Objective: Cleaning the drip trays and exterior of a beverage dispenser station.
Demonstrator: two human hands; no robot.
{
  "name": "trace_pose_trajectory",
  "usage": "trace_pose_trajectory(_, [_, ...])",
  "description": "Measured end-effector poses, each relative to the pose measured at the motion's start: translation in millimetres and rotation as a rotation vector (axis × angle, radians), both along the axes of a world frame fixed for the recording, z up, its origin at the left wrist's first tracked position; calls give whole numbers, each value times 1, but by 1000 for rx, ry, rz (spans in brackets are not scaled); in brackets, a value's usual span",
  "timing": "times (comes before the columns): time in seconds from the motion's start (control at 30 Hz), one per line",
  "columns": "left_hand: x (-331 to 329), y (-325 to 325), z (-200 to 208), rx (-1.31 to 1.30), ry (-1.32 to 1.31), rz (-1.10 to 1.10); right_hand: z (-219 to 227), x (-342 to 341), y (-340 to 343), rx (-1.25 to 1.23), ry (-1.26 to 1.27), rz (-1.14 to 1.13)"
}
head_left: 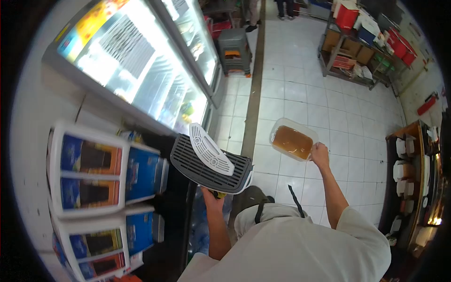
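Note:
My left hand (213, 199) grips a dark grey slotted drip tray (188, 155) from below, its fingers mostly hidden under it. Across the top of the tray lies a curved white slotted grate (210, 150). A small yellow-and-black bit shows by the fingers; I cannot make out what it is. Out to the right, my right hand (320, 155) is closed on the near right corner of a clear plastic container (278, 126). Brown liquid (293, 141) lies in the container, which I hold above the tiled floor, apart from the tray.
Drink dispensers (89, 174) line the left wall, beside a lit glass-door fridge (145, 70). Stacked grey stools (233, 51) stand ahead. A loaded cart (352, 51) is at far right, a shelf (408, 174) of white containers nearer. Two people's legs (284, 8) show at the top.

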State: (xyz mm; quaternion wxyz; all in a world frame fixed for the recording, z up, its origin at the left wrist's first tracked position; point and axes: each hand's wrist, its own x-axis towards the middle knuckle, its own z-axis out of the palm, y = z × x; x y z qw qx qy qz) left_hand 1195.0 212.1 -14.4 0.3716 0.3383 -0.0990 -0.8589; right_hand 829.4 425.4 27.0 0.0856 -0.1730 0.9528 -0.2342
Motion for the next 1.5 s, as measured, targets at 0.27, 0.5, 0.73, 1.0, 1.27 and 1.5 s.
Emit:
trace_pose_trajectory(0.27, [-226,-135,-32,-79,26,-177,-45,-178,20,-128,-5,-275])
trace_pose_trajectory(0.5, [-425,-233,-32,-26,48,-331,4,-275,-16,-361,-181,-600])
trace_pose_trajectory(0.73, [-597,-342,-32,-35,89,-405,0,-399,-93,-385,-140,-719])
trace_pose_trajectory(1.0, [-758,-430,-11,-130,69,-377,-30,-574,-160,-342,-104,-689])
trace_pose_trajectory(1.27, [-911,-519,-20,-247,25,-354,-61,-761,-260,-369,-113,-686])
trace_pose_trajectory(1.5, [-1070,-591,-53,-152,90,-385,-93,-912,-330,-287,-65,-665])
